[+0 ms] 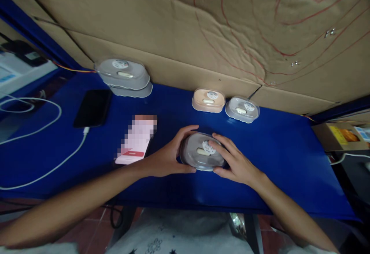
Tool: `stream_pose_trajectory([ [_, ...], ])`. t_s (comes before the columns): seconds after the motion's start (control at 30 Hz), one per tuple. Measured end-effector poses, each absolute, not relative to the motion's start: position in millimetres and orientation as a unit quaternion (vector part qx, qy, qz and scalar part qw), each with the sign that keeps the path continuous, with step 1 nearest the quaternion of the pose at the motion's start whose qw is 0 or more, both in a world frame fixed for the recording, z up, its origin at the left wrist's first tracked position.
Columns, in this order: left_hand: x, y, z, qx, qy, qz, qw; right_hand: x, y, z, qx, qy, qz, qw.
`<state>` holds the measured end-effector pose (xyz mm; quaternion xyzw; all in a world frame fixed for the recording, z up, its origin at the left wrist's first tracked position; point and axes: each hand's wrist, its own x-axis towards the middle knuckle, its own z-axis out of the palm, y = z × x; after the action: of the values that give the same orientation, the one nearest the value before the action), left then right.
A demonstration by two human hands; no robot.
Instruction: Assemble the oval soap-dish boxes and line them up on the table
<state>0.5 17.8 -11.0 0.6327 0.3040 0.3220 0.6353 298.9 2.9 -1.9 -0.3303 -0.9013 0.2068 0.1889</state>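
A grey oval container (199, 159) with a clear lid, a round white sticker and a pale tab is between both hands above the blue table, near its front edge. My left hand (173, 153) wraps round its left end, thumb at the near side and a finger at the far side. My right hand (235, 159) grips the right end, with fingertips over the lid and sticker. Behind it stand a peach container (202, 105) and a light grey one (248, 116), both lidded. Stacked grey containers (131, 82) sit at the back left.
On the blue table (289, 161), a lit phone (135, 142) lies left of the hands. A black phone (93, 108) with a white cable (69, 161) is further left. A cardboard panel (162, 26) rises behind. An open box (338, 136) stands at the right.
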Motion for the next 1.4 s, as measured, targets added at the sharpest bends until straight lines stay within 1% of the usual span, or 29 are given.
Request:
stream_pose_trajectory([
  [0.07, 2, 18, -9, 0.615, 0.306, 0.331, 0.647, 297, 1, -5, -0.339, -0.899, 0.201, 0.192],
  [0.2, 3, 19, -6, 0.608, 0.315, 0.355, 0.636, 295, -1, -9, -0.348, -0.897, 0.183, 0.202],
  [0.3, 3, 20, -5, 0.599, 0.318, 0.350, 0.646, 295, -2, -8, -0.350, -0.897, 0.184, 0.196],
  [0.4, 2, 21, -6, 0.602, 0.307, 0.343, 0.652, 293, -1, -9, -0.352, -0.889, 0.215, 0.198],
  [0.53, 1, 19, -10, 0.635, 0.302, 0.341, 0.625, 294, 1, -9, -0.360, -0.863, 0.266, 0.233],
  [0.6, 1, 21, -6, 0.693, 0.313, 0.302, 0.575, 303, 1, -8, -0.370, -0.863, 0.262, 0.224],
  [0.63, 1, 24, -3, 0.735, 0.321, 0.275, 0.531, 311, 0, -8, -0.377, -0.865, 0.252, 0.212],
  [0.7, 3, 39, 9, 0.817, 0.337, 0.232, 0.406, 332, -3, -7, -0.398, -0.867, 0.229, 0.194],
  [0.77, 6, 65, 21, 0.867, 0.350, 0.229, 0.272, 361, -8, -9, -0.432, -0.857, 0.197, 0.202],
  [0.8, 8, 82, 25, 0.879, 0.354, 0.229, 0.222, 377, -10, -10, -0.453, -0.847, 0.179, 0.211],
  [0.87, 13, 117, 29, 0.890, 0.365, 0.219, 0.164, 412, -13, -12, -0.500, -0.824, 0.136, 0.230],
  [0.93, 16, 148, 26, 0.886, 0.396, 0.200, 0.137, 449, -14, -15, -0.552, -0.793, 0.090, 0.242],
  [1.03, 14, 168, 14, 0.881, 0.424, 0.153, 0.144, 501, -9, -17, -0.626, -0.740, 0.018, 0.245],
  [1.17, -2, 145, 2, 0.875, 0.420, 0.160, 0.180, 541, 11, -24, -0.652, -0.716, -0.027, 0.248],
  [1.27, -14, 108, -3, 0.868, 0.407, 0.183, 0.217, 537, 37, -30, -0.633, -0.729, -0.025, 0.260],
  [1.33, -15, 84, -5, 0.856, 0.404, 0.198, 0.255, 518, 56, -31, -0.613, -0.742, -0.027, 0.271],
  [1.4, -9, 64, -6, 0.837, 0.410, 0.215, 0.293, 487, 68, -27, -0.607, -0.749, -0.034, 0.263],
])
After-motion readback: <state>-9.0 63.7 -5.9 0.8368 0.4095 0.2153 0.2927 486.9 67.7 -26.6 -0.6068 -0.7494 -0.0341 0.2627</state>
